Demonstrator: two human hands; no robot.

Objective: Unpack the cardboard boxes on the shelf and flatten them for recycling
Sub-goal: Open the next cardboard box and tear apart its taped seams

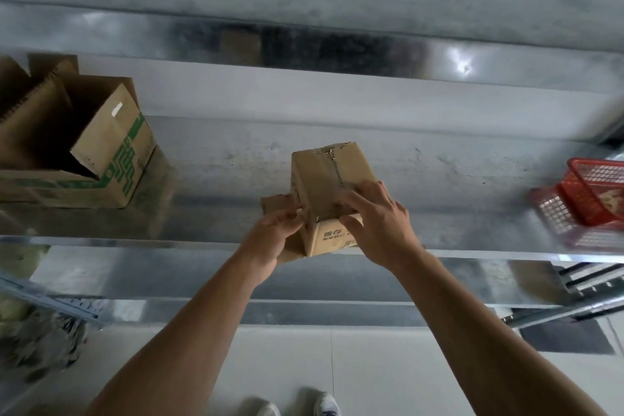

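Both forearms rise from the lower corners of the frame and converge at its centre, where the small box (332, 176) is held between them at the front edge of the metal shelf (439, 159). The box is tilted, its taped seam running up the top face away from the camera and a printed face turned towards the viewer. Whether its lower corner rests on the shelf edge cannot be told.

The left grip (273, 233) sits at the box's lower left with the wrist bent and the fingers curled in, closed around a loose flap that sticks out on that side. The right grip (378, 219) lies over the near right corner of the box. Its fingers are spread across the top face beside the seam, and its thumb presses the printed face below, so the corner is clamped between them.

At the left of the frame a large open box (111, 145) with green print stands on the same shelf, flaps up. At the right edge is a red basket (594, 192). The toes of two shoes (326, 404) show at the bottom centre on the pale floor (371, 365).
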